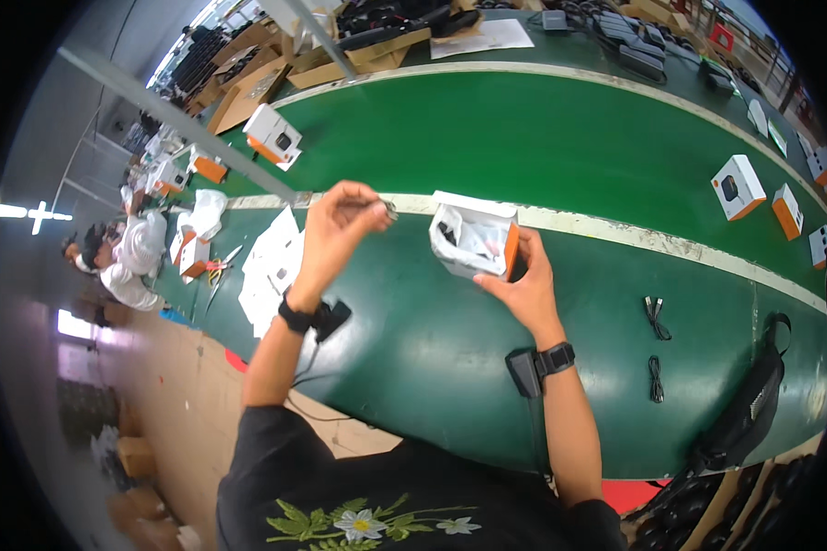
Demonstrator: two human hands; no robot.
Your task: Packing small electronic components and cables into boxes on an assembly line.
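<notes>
My right hand (526, 289) grips an open white-and-orange box (473, 266) from its right side, over the green table. Inside the box lies a crumpled translucent plastic bag (476, 241), with something dark showing at its left. Level with the box and to its left, my left hand (342, 225) is raised with its fingers closed. A small dark, shiny end sticks out past its fingertips; the rest is hidden by the hand. Two bundled black cables (655, 318) lie on the table at the right, one nearer me than the other.
White paper sheets (274, 266) lie left of my left hand, near pliers (216, 266). Closed boxes (737, 187) stand on the green conveyor (523, 129) behind. A black bag (746, 413) rests at the right edge. Other people (124, 262) sit far left.
</notes>
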